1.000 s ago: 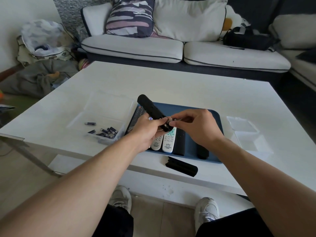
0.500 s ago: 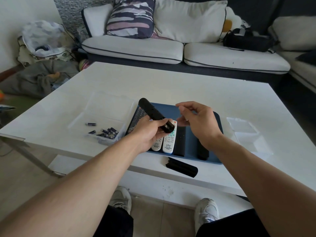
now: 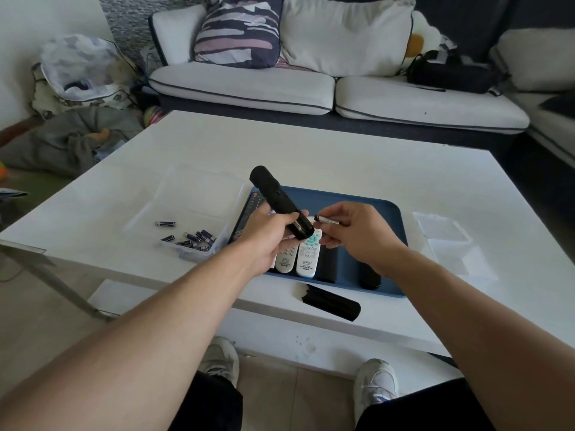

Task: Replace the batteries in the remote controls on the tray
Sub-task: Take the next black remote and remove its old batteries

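Observation:
My left hand (image 3: 267, 237) grips a long black remote (image 3: 277, 199) above the blue tray (image 3: 389, 213), its open end pointing towards my right hand. My right hand (image 3: 357, 234) pinches a silver battery (image 3: 326, 219) just beside that open end. On the tray lie two white remotes (image 3: 306, 253) and several dark ones, partly hidden by my hands. The black battery cover (image 3: 331, 303) lies on the table in front of the tray.
A clear plastic box (image 3: 186, 209) left of the tray holds several dark batteries (image 3: 196, 237). A clear lid (image 3: 448, 241) lies right of the tray. Beyond the white table (image 3: 311, 150) stands a sofa (image 3: 311, 85) with cushions and a black bag.
My right hand drew back from the remote's end, then came back close to it holding a silver battery. The left hand and remote stayed nearly still.

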Demonstrator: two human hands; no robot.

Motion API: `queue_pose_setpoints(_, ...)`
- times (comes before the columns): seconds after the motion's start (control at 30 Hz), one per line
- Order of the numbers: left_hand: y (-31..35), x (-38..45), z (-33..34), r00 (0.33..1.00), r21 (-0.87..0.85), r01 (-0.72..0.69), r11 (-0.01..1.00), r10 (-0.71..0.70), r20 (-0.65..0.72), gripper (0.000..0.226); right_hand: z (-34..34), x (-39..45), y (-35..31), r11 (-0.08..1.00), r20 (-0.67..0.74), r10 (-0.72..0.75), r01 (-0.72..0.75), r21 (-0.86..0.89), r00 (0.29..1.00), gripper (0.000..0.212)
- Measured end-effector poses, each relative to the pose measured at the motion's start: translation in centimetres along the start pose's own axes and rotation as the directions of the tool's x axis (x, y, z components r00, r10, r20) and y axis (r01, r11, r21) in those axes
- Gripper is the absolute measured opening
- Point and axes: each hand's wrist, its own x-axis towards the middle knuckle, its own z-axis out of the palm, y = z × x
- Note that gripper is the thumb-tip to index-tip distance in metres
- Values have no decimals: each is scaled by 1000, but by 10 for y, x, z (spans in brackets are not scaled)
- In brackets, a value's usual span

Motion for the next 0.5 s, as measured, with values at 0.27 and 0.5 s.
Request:
queue_pose_setpoints(0.27, -2, 2, 1, 999, -22, -33, 999, 33, -3, 24, 0, -1, 0, 958, -123, -182, 147, -246, 976, 13)
queue_pose_setpoints(0.5, 0, -3, 4, 997, -23, -43, 999, 44, 63, 25, 5, -1, 2, 945, -185, -247, 194, -261, 951, 9)
